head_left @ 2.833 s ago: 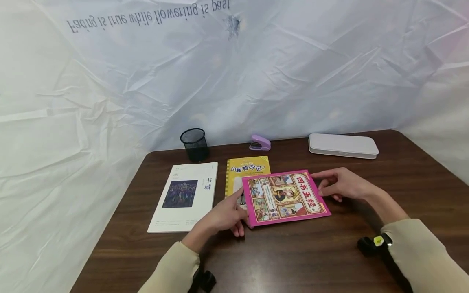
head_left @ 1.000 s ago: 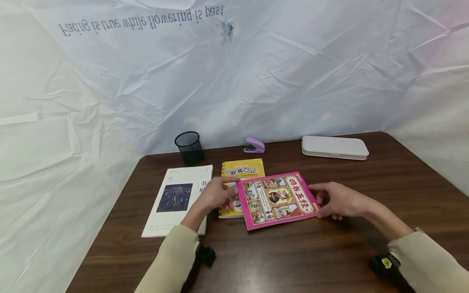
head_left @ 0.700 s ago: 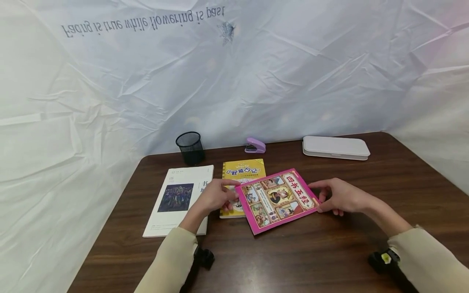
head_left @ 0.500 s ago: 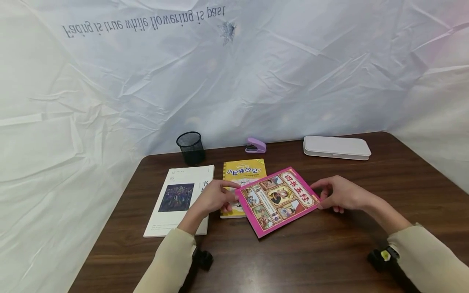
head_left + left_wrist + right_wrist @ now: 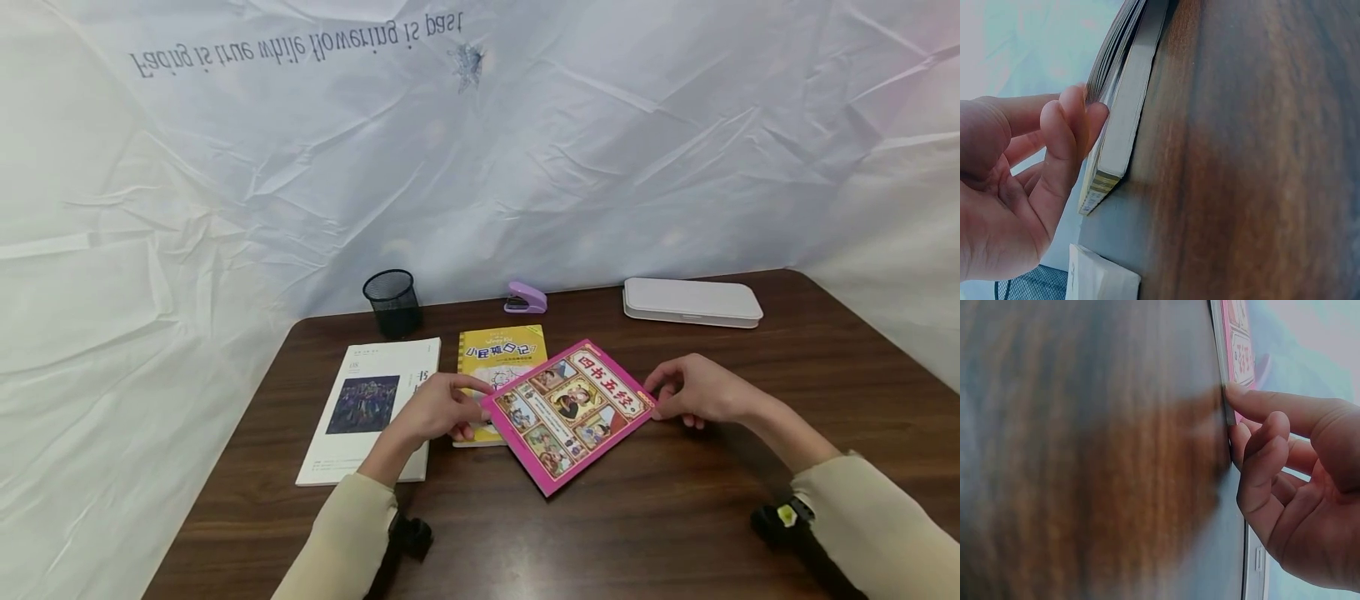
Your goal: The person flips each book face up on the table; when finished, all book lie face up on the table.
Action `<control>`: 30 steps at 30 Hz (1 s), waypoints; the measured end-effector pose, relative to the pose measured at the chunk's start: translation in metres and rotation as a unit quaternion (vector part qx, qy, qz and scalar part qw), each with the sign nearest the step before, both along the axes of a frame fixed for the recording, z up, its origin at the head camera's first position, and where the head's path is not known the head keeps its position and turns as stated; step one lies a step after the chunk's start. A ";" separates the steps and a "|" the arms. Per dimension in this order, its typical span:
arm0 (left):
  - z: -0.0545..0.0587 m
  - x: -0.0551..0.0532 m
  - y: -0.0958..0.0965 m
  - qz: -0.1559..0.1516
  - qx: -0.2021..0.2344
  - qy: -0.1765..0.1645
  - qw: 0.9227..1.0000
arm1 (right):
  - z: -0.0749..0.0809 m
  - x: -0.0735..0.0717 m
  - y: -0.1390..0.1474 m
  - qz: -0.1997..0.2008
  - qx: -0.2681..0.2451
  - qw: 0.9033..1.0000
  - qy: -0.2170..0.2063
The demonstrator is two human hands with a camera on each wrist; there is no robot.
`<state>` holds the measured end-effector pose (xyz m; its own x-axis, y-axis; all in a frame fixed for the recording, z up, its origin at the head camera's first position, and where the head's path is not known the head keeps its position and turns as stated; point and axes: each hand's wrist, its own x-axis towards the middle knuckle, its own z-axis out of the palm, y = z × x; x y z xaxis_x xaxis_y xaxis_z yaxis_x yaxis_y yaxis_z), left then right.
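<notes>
A pink comic-style book [image 5: 573,408] lies turned at an angle in the middle, overlapping a yellow book [image 5: 501,343] behind it. My left hand [image 5: 438,408] pinches its left corner between thumb and fingers; the left wrist view shows that hand [image 5: 1029,169] at the page edges, just above the yellow book's thick page block [image 5: 1125,119]. At the opposite corner, my right hand [image 5: 697,390] pinches the pink book. In the right wrist view, the right thumb and a finger meet at the edge of the pink book [image 5: 1238,350], low over the tabletop.
Left of the yellow book lies a white book [image 5: 363,406], partly behind my left hand. Along the back stand a black mesh pen cup [image 5: 396,308], a purple stapler [image 5: 527,297] and a white case [image 5: 692,301]. White sheeting [image 5: 480,167] hangs behind the dark wooden table [image 5: 600,542].
The pink book has turned counter-clockwise, its near corner swinging right and its right corner away from me. My left hand has shifted from its lower left edge to its left corner.
</notes>
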<state>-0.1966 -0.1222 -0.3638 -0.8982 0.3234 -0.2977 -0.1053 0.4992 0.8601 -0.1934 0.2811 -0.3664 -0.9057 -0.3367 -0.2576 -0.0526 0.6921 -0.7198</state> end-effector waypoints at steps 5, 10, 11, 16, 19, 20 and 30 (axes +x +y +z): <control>-0.001 0.000 -0.002 0.001 0.003 -0.009 1.000 | 0.000 -0.002 0.000 -0.005 0.001 1.000 -0.001; -0.003 0.001 -0.003 -0.005 0.015 -0.014 1.000 | -0.001 -0.004 0.001 -0.011 0.007 1.000 0.002; -0.003 0.001 -0.003 -0.008 0.017 -0.013 1.000 | -0.001 -0.004 0.002 -0.012 0.008 1.000 0.003; -0.005 0.002 -0.004 -0.020 0.024 -0.008 0.999 | -0.002 -0.005 0.001 -0.020 0.010 1.000 0.009; -0.005 0.003 -0.003 -0.027 0.022 -0.006 0.999 | -0.003 -0.007 0.001 -0.024 0.009 1.000 0.015; -0.005 0.003 -0.003 -0.031 0.021 -0.006 0.999 | -0.003 -0.008 0.001 -0.026 0.008 0.999 0.017; -0.003 0.004 -0.002 -0.056 0.012 0.003 0.998 | -0.004 -0.012 0.002 -0.037 -0.007 0.999 0.008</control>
<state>-0.1931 -0.1247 -0.3673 -0.8580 0.4282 -0.2836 -0.0454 0.4868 0.8724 -0.2057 0.2835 -0.3704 -0.9323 -0.2712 -0.2393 -0.0124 0.6851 -0.7283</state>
